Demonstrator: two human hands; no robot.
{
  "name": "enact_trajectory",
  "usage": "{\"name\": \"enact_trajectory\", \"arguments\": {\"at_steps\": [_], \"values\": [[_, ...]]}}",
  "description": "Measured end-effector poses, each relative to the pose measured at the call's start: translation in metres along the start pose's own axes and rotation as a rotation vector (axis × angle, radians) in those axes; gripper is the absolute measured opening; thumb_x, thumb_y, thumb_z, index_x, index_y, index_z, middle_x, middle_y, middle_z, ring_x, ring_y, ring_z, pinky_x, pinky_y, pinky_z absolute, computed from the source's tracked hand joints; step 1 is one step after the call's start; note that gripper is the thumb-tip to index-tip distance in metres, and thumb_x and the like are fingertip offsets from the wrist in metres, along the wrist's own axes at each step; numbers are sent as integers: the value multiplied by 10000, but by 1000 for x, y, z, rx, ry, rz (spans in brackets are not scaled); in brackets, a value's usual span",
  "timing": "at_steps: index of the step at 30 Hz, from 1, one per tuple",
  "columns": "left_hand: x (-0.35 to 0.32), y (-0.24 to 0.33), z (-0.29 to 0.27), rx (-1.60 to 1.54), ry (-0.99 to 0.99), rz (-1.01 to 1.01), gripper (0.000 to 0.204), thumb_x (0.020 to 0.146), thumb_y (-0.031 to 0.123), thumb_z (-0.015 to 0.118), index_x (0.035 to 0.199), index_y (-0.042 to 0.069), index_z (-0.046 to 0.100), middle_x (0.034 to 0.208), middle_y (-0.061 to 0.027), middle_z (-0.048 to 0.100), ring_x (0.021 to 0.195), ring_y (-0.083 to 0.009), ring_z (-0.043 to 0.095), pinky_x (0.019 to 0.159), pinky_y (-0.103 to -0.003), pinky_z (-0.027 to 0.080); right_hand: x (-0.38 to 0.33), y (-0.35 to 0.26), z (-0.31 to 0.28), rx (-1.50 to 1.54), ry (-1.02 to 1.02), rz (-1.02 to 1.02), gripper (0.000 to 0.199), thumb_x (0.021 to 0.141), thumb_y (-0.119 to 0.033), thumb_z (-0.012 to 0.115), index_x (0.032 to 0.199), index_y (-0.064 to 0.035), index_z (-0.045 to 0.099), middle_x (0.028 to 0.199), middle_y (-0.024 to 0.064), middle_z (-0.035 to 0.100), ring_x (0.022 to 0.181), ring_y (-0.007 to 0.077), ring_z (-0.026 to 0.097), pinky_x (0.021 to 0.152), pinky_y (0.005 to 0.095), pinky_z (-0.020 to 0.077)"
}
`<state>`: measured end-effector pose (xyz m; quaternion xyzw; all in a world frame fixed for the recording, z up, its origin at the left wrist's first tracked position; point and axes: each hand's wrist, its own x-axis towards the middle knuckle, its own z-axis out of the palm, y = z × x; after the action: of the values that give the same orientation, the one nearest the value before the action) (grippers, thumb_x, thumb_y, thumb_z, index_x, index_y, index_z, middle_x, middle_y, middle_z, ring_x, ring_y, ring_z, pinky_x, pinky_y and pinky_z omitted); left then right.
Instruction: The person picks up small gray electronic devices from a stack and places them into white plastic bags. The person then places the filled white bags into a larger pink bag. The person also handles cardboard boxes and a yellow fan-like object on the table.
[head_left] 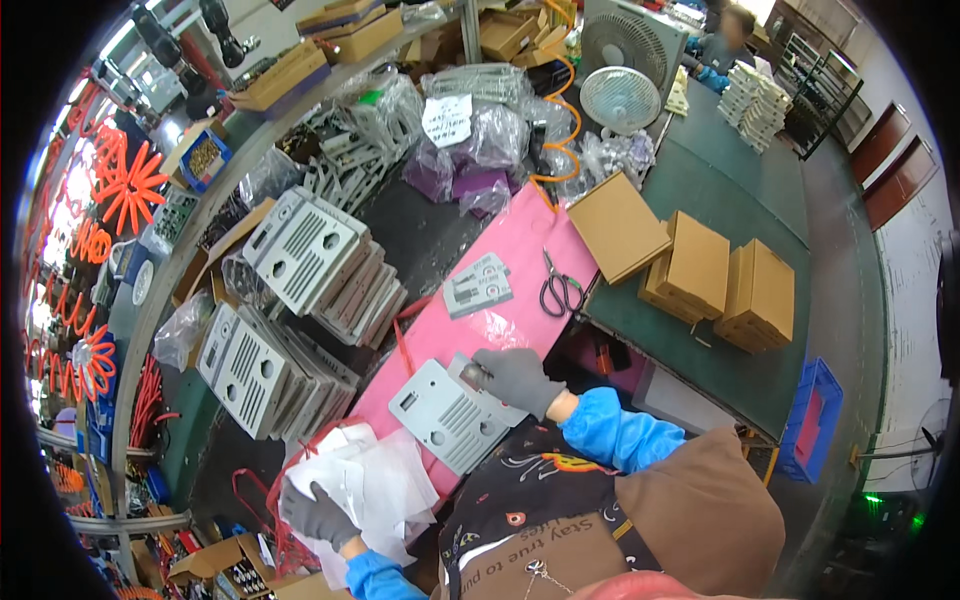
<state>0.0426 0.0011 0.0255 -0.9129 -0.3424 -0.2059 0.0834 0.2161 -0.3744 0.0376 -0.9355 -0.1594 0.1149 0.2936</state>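
Note:
A light grey slotted panel (pixel 425 415) lies on the pink mat at its near end, close against my body. My right hand (pixel 515 380), in a grey glove, reaches over its far right corner with the fingers curled in on that corner. Beneath the fingers the view is hidden. My left hand (pixel 322 515), gloved too, rests at the left edge of a loose pile of thin white sheets (pixel 365 480), thumb and fingers apart. Further up the mat lies a smaller grey plate (pixel 478 285) with holes, touched by neither hand.
Two stacks of grey panels (pixel 305 250) (pixel 245 370) stand left of the pink mat (pixel 535 225). Black-handled scissors (pixel 560 288) lie at its right edge. Cardboard boxes (pixel 700 265) sit on the green table. Bagged parts (pixel 490 130) and a fan (pixel 620 98) are behind; a co-worker (pixel 725 50) is far off.

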Motion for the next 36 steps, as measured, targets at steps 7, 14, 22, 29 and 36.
{"name": "enact_trajectory", "arguments": {"at_steps": [7, 14, 22, 29, 36], "values": [[-37, 136, -53, -1502, -763, -315, 287, 1000, 320, 564, 985, 36, 598, 883, -49, 595, 784, -137, 605, 656, -279, 523, -1, -15, 15, -279, 551, -832, 136, 831, -262, 623, 856, -135, 583, 677, 7, 508, 604, 179, 543, 523, 337, 426], [-48, 162, -50, -1539, -1171, -270, 367, 934, 395, 668, 939, 29, 650, 783, -48, 623, 682, -123, 603, 589, -243, 512, -13, -16, -25, -438, 554, -1346, 185, 708, -214, 640, 839, -110, 561, 729, 7, 456, 688, 165, 500, 554, 293, 405], [-51, 178, -51, -1513, -1092, -227, 216, 908, 218, 693, 888, 4, 672, 739, -31, 628, 622, -88, 550, 561, -237, 450, -30, -5, -7, -492, 379, -1334, 146, 766, -250, 588, 839, -132, 541, 746, 9, 507, 688, 175, 523, 534, 307, 432], [-27, 177, -25, -1488, -921, -228, 219, 936, 257, 663, 885, 44, 662, 725, -3, 596, 603, -87, 533, 542, -230, 434, -22, -7, 8, -313, 203, -1181, 181, 772, -260, 605, 877, -119, 563, 767, 45, 559, 725, 217, 587, 555, 364, 472], [-26, 161, -20, -1565, -754, -219, 241, 955, 258, 651, 879, 29, 651, 737, -7, 594, 657, -90, 527, 595, -232, 434, -13, 27, 16, 391, 346, 59, 439, 978, -448, 558, 1088, -29, 626, 947, 120, 665, 788, 249, 650, 665, 347, 535]]}}
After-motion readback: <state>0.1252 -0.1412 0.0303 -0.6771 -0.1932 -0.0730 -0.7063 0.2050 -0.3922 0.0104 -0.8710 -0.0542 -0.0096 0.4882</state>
